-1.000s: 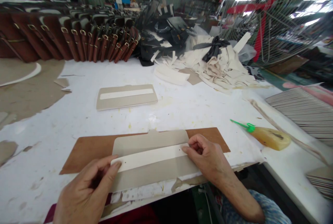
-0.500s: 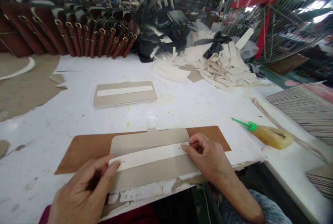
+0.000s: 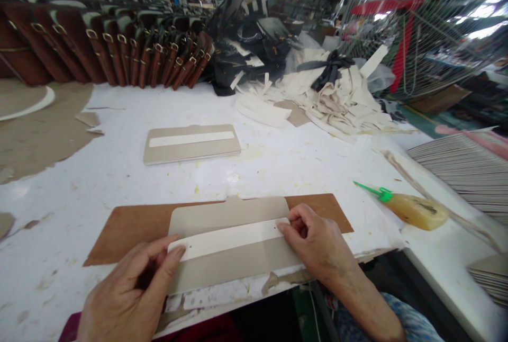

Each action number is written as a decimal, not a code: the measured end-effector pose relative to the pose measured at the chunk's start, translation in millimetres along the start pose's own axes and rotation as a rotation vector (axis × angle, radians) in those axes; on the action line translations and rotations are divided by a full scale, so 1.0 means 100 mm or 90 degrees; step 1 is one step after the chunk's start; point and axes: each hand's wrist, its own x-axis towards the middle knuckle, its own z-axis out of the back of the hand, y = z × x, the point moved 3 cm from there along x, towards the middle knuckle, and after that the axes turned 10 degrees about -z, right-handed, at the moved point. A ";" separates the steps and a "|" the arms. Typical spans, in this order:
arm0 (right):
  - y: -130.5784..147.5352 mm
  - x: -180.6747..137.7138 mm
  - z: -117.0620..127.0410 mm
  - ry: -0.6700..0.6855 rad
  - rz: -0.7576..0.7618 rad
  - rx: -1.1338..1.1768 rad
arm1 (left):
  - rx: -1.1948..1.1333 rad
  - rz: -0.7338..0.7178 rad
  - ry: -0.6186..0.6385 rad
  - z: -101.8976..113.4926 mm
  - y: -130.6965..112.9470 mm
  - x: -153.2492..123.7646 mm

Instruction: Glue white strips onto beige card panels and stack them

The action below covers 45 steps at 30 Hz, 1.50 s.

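Note:
A long white strip [image 3: 234, 237] with a small hole near each end is stretched between my hands, over a beige panel [image 3: 230, 268]. My left hand [image 3: 135, 284] pinches its left end between thumb and fingers. At the other end, my right hand [image 3: 317, 239] grips the strip the same way. Whether the strip touches the panel along its length I cannot tell. The panel has rounded corners and a small tab on its far edge, and lies partly over a brown sheet [image 3: 127, 231] at the table's front edge.
Farther back lie stacked beige panels [image 3: 190, 152] topped by a white strip. A yellowish glue bottle [image 3: 415, 210] with a green nozzle lies at right, near a stack of thin sheets [image 3: 464, 167]. Brown buckled straps [image 3: 146, 56], pale scraps [image 3: 341, 98] and a fan [image 3: 408, 14] stand behind.
Both hands hold the strip in nearly the same place over the panel. The whole view has shifted only slightly.

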 end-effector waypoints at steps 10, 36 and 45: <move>0.02 -0.06 -0.04 -0.026 0.180 -0.048 | -0.002 -0.082 -0.031 0.03 -0.07 0.08; -0.44 0.15 -0.08 0.022 0.216 -0.115 | -0.017 -0.096 -0.007 0.02 -0.22 0.11; -0.48 0.17 -0.09 0.035 0.204 -0.117 | -0.007 -0.075 0.010 0.00 -0.24 0.15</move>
